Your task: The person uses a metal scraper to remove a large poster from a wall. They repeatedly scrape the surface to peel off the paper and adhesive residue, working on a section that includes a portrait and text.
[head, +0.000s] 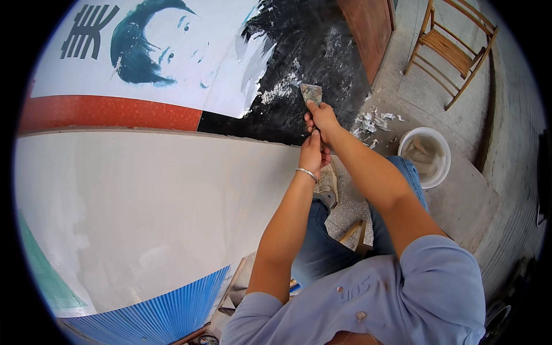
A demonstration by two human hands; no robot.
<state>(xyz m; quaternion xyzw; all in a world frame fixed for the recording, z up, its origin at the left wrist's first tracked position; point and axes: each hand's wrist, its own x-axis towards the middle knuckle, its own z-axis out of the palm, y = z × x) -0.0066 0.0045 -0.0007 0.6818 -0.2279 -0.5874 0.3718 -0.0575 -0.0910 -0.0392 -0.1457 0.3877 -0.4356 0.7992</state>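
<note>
Both hands grip one putty knife [312, 92] by its handle. My right hand [322, 120] is nearer the blade, its thumb pressed against the metal. Below it, my left hand [313, 151], with a silver bangle [306, 173] at the wrist, closes around the handle's lower end. The smeared blade lies against a black wall surface [332, 64] marked with scratches and white residue. Left of the blade is the ragged edge of a white poster [224, 51], printed with a teal portrait and a large character. The hands hide most of the handle.
White scraps [371, 122] litter the floor below the black surface. A white bucket [424, 157] with cloudy contents stands by my right knee, and a wooden chair [450, 49] farther off. A red band [112, 113] borders the poster beside a pale wall [151, 207].
</note>
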